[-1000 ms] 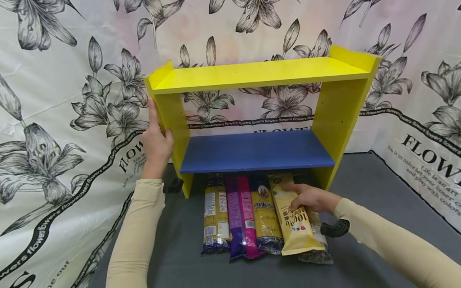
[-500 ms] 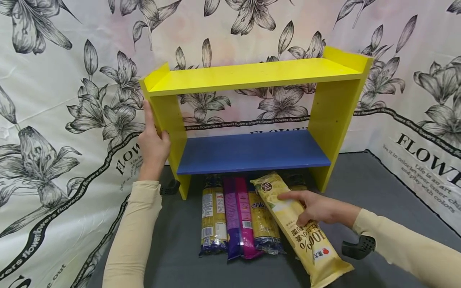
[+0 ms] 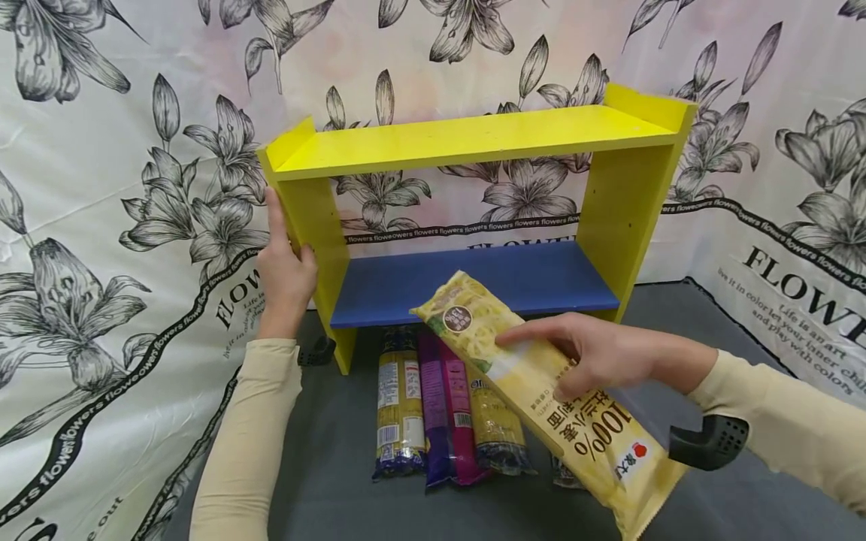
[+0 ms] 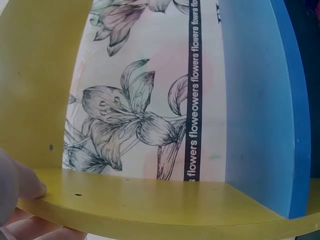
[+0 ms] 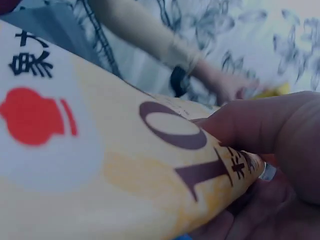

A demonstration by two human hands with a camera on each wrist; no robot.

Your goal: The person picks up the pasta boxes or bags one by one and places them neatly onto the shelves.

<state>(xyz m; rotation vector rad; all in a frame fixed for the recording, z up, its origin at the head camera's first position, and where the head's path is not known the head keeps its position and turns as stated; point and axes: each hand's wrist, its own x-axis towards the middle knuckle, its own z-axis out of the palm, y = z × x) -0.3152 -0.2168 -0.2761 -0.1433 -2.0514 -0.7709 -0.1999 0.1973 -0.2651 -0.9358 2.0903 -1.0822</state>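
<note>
My right hand (image 3: 602, 353) grips a yellow pasta packet (image 3: 521, 376) by its edge, thumb on the printed face. The packet is raised and slanted, its upper end in front of the blue board (image 3: 386, 285). In the right wrist view, the packet (image 5: 120, 165) fills much of the picture, with the thumb over it and fingers beneath. At the left, my left hand (image 3: 287, 278) holds the side panel of the yellow shelf unit (image 3: 467, 143). The left wrist view shows the thumb (image 4: 30, 185) on the panel's inner face, with fingers on the outside.
Beneath the blue board, a gold pasta packet (image 3: 399, 409), a purple-pink packet (image 3: 449, 421) and another gold packet (image 3: 499, 428) lie side by side on the grey table (image 3: 338, 496). A further clear-ended packet (image 3: 563, 475) is mostly hidden. Flower-printed cloth (image 3: 203, 45) hangs behind.
My right hand has lifted the yellow pasta packet off the row, tilting it and bringing it up and nearer. The left hand keeps its hold on the side panel.
</note>
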